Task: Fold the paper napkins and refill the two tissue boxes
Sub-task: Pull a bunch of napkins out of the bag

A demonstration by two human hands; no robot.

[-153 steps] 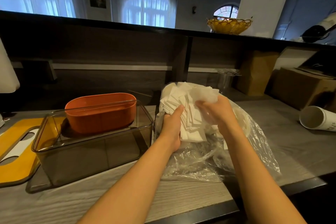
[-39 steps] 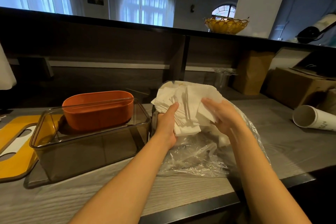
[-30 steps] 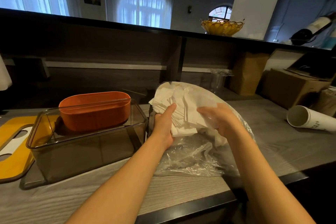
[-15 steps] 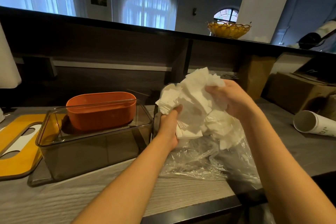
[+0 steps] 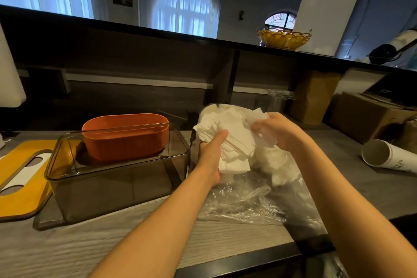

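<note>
A grey wood-grain worktop (image 5: 158, 241) carries a smoky clear box (image 5: 117, 178), a yellow lid (image 5: 24, 187) left of it, a crumpled plastic bag (image 5: 252, 203), a toppled paper cup (image 5: 383, 156) and cardboard boxes (image 5: 365, 117) far right.

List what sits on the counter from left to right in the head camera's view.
Yellow lid → smoky clear box → napkin stack → paper cup.
</note>
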